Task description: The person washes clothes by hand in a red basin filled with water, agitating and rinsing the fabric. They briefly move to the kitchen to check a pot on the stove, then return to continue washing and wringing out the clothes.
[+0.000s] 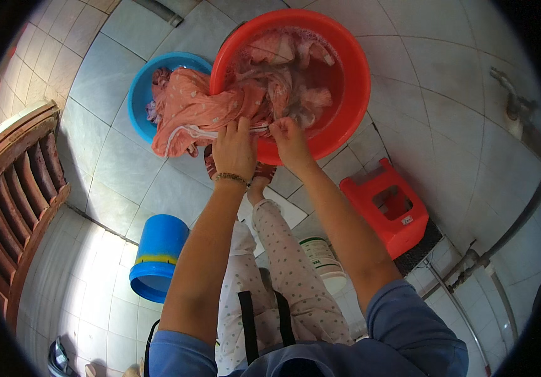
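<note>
A coral garment with pale spots (199,99) drapes over the left rim of a large red basin (362,89), one end in the soapy water and the other over a smaller blue basin (134,94). My left hand (236,148) rests on the garment's edge by a white drawstring or trim (195,131), its fingertips curled onto the cloth. My right hand (292,141) pinches the wet edge of the same garment above the basin's near side. More pale pink cloth (315,96) lies in the suds. Purplish cloth (150,112) shows in the blue basin.
A blue bucket (162,240) lies left of my legs, and a white tub (324,264) is to their right. A red plastic stool (397,212) stands at the right near a tap (515,101) and pipes. Wooden slats (20,198) are at the left.
</note>
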Action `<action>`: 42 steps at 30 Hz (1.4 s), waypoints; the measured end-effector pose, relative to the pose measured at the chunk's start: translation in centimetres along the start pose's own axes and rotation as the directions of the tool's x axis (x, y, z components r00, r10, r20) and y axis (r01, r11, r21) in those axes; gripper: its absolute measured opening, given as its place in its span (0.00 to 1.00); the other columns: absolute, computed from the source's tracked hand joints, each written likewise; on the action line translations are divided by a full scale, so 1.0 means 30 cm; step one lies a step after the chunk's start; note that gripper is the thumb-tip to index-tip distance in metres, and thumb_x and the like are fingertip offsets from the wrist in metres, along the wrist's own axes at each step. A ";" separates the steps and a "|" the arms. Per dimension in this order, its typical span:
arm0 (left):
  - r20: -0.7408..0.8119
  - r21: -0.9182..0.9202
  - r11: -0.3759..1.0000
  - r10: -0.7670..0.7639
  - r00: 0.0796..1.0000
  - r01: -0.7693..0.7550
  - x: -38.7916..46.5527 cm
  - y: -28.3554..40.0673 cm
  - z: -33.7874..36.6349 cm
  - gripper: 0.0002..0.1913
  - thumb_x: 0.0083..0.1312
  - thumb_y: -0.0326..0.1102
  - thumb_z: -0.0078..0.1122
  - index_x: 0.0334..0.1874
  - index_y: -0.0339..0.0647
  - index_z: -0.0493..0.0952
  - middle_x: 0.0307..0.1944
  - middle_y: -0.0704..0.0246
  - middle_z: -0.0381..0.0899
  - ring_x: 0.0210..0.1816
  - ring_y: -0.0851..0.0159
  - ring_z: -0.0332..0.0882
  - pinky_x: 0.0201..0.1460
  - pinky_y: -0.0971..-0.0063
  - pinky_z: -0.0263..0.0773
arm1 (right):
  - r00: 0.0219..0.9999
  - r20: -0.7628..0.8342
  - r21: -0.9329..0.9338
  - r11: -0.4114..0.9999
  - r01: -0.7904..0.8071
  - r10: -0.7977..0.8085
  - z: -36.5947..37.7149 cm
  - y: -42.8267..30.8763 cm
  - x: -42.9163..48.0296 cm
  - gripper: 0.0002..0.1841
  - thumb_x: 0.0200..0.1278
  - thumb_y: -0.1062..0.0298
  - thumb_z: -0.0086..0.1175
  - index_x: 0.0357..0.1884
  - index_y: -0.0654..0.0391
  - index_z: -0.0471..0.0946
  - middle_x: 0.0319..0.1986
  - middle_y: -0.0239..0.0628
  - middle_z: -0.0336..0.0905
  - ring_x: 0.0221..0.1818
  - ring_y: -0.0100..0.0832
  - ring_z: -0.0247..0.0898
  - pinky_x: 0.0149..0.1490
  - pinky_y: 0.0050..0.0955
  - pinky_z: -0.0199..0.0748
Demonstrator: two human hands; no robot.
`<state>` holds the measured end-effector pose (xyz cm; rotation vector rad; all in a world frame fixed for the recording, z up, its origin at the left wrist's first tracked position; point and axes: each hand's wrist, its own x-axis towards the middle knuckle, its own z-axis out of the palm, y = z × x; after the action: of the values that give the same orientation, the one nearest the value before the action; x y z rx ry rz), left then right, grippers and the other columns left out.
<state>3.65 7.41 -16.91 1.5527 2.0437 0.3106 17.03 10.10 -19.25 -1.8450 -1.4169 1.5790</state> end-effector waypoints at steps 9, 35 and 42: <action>0.037 -0.083 0.995 0.062 0.997 -0.058 -0.010 -0.030 -0.015 0.07 0.55 0.34 0.59 0.33 0.42 0.73 0.33 0.63 0.74 0.39 0.54 0.72 0.40 0.62 0.68 | 0.988 -0.010 -0.072 0.986 -0.153 0.153 0.010 0.137 0.114 0.12 0.59 0.62 0.53 0.35 0.63 0.75 0.31 0.47 0.78 0.35 0.39 0.74 0.41 0.33 0.70; 0.338 -0.847 0.532 0.519 0.785 0.013 -0.188 0.205 -0.766 0.09 0.58 0.30 0.60 0.29 0.40 0.67 0.24 0.72 0.69 0.22 0.77 0.64 0.23 0.82 0.59 | 0.918 -0.368 0.891 0.340 0.302 0.149 -0.455 -0.567 -0.382 0.21 0.68 0.58 0.38 0.56 0.59 0.68 0.53 0.37 0.70 0.56 0.35 0.65 0.60 0.35 0.64; 0.441 -0.700 0.706 0.311 0.842 0.106 -0.136 0.158 -0.467 0.08 0.59 0.31 0.57 0.31 0.37 0.67 0.22 0.65 0.70 0.24 0.66 0.69 0.27 0.72 0.65 | 0.877 -0.140 0.749 0.628 -0.209 0.459 -0.388 -0.073 -0.159 0.21 0.64 0.53 0.47 0.54 0.56 0.69 0.45 0.33 0.73 0.45 0.28 0.69 0.47 0.32 0.69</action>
<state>0.53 7.01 -1.89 1.0877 1.1688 0.5574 26.77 11.10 -11.06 -1.7778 -0.2005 1.5660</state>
